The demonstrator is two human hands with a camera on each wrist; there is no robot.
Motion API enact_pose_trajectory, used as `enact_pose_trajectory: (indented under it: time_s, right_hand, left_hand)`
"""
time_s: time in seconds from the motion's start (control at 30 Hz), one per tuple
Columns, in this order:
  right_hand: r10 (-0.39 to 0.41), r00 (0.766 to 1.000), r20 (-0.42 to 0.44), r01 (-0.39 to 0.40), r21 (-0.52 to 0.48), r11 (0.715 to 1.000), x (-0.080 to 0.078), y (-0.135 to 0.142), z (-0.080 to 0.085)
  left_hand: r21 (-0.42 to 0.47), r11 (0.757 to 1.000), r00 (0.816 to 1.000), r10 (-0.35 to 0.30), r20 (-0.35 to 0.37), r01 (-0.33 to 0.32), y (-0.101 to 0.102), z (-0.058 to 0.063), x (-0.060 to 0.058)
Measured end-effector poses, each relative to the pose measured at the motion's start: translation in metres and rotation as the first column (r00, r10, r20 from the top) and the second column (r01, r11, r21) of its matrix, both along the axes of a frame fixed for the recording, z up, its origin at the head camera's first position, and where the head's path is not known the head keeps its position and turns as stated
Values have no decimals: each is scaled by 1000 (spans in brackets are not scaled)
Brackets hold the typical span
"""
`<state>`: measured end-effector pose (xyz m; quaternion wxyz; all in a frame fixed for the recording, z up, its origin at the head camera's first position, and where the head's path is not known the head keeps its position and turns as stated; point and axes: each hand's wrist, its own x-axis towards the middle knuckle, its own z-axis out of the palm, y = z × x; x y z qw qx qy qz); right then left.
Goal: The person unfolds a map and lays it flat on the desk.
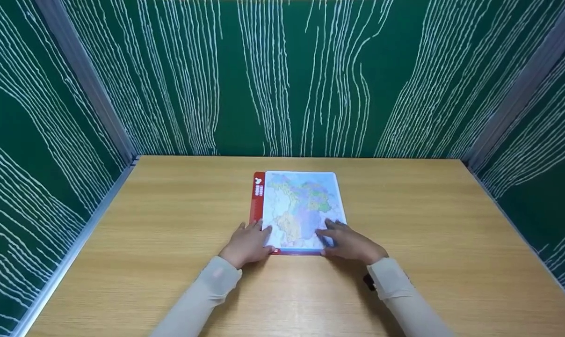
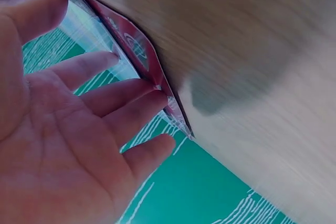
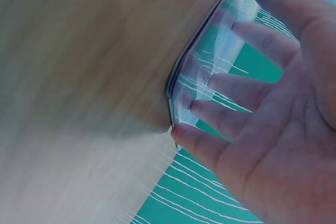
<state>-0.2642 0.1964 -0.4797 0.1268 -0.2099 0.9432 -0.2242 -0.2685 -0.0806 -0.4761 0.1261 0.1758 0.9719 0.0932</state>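
Observation:
A glossy rectangular map (image 1: 294, 201) with pastel-coloured regions lies flat on the wooden table. Along its left side shows a red strip (image 1: 257, 206) with white lettering and a small logo. My left hand (image 1: 249, 243) rests at the map's near left corner, fingers spread over the edge. At the near right corner, fingertips of my right hand (image 1: 352, 242) touch the surface. In the left wrist view the left fingers (image 2: 144, 100) lie extended against the red edge. The right wrist view has the right fingers (image 3: 236, 88) extended along the shiny edge.
The wooden table (image 1: 170, 210) stretches out around the map on all sides. Green panels (image 1: 301, 93) with white wavy lines stand behind it and to both sides, joined by grey posts (image 1: 88, 70). A dark band (image 1: 369, 282) sits at the right wrist.

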Motion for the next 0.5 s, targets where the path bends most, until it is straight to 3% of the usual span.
enact_pose_trajectory:
  time_s: [0.13,0.3,0.4,0.5]
  right_hand:
    - [-42,998,39,45,-86,995,-5,0,0]
    - [-137,988,77,150,-200,968,-11,1,1]
    - [-208,970,124,235,-274,933,-14,3,2]
    - [-267,945,187,316,-318,894,-16,7,5]
  left_hand:
    - [33,999,1000,-5,-27,6,-2,-2,-5]
    - [177,983,999,40,5,-40,-6,-3,-10]
    - [285,954,995,87,45,-96,-9,-4,-12]
    - [406,898,985,142,102,-171,-11,-4,-16]
